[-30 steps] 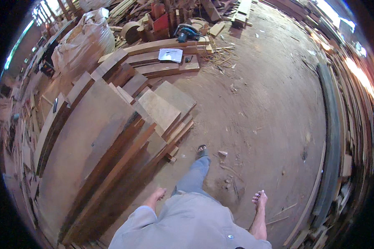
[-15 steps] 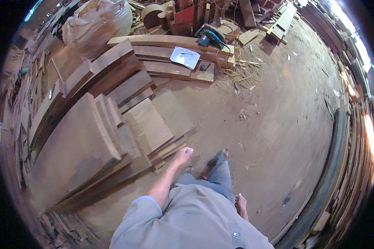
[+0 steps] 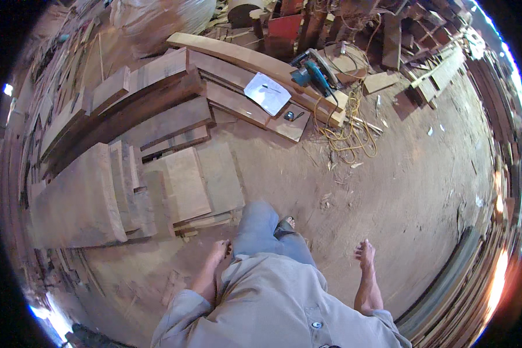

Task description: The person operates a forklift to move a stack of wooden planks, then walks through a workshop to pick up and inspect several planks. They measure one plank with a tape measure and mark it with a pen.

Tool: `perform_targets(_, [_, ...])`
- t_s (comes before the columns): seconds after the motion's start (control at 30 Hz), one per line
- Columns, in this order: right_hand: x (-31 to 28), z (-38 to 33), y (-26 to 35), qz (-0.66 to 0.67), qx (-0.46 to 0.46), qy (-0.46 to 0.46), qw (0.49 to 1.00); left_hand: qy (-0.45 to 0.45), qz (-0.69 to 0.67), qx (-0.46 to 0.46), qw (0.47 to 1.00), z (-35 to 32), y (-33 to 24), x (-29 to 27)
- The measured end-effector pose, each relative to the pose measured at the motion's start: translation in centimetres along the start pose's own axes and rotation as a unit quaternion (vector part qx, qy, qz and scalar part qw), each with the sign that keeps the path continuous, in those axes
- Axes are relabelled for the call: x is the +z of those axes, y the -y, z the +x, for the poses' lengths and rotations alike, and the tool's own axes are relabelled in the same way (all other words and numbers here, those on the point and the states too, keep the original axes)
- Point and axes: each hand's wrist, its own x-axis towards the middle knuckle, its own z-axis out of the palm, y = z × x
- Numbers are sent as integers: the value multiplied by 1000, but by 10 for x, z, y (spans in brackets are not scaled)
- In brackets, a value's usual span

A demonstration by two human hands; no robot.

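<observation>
Left hand (image 3: 219,251): empty, fingers loosely curled, hanging beside the thigh at 7 o'clock, nearest the stacked short boards (image 3: 182,182), not touching them.
Right hand (image 3: 365,253): empty, fingers relaxed and slightly spread, at 5 o'clock over bare dirt floor (image 3: 412,174).
Boards: flat in a low pile at 9 o'clock, ahead of the raised knee; none lifted or gripped.
Long planks (image 3: 156,98): laid side by side at 10 to 11 o'clock.
Circular saw (image 3: 310,72), sheet of paper (image 3: 267,93), tape measure (image 3: 289,115), yellow cord (image 3: 345,130): at 12 to 1 o'clock, well apart from both hands.
Progress, judged: nothing in hand; handling of the timber not yet begun.
</observation>
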Motion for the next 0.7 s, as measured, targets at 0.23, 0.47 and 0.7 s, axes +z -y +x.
perform_targets(0.23, [65, 65, 179, -17, -75, 49, 996, -45, 69, -14, 996, 85, -16, 47])
perform_targets(0.47, [186, 35, 269, -208, -91, 185, 956, -31, -15, 67, 997, 150, -230, 48])
perform_targets(0.7, [270, 54, 345, -396, -140, 244, 874, -27, 70, 7, 997, 184, -317, 65])
